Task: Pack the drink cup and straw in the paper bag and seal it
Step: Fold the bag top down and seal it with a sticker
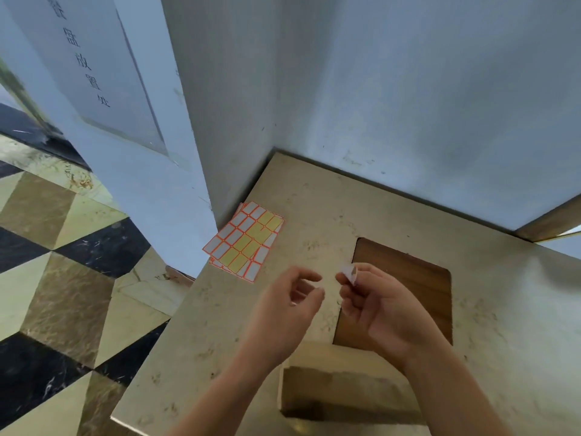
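Nearest to us, the paper bag (342, 388) sits on the counter (503, 309) right at the near edge, below both wrists. Its top is folded over flat, so whatever is inside is hidden; cup and straw can't be seen. The bag's long side runs left to right across the counter.

Above it, both forearms reach forward over the bag. The right hand (380, 306) has its fingers curled in, thumb and forefinger pinching a small white sticker (349, 273) that stands up from the fingertips, narrow end upward. The left hand (289, 309) is just beside it, fingers loosely bent, thumb and forefinger close together but gripping nothing I can make out. The two hands are near each other, not touching.

Under the right hand there's a brown rectangular opening (408, 278) cut into the counter; its inside isn't visible.

Farther back on the left, a stack of label sheets (245, 242) lies at the counter's edge, tilted, several labels already peeled to yellow backing. Behind that, the white wall (377, 89).
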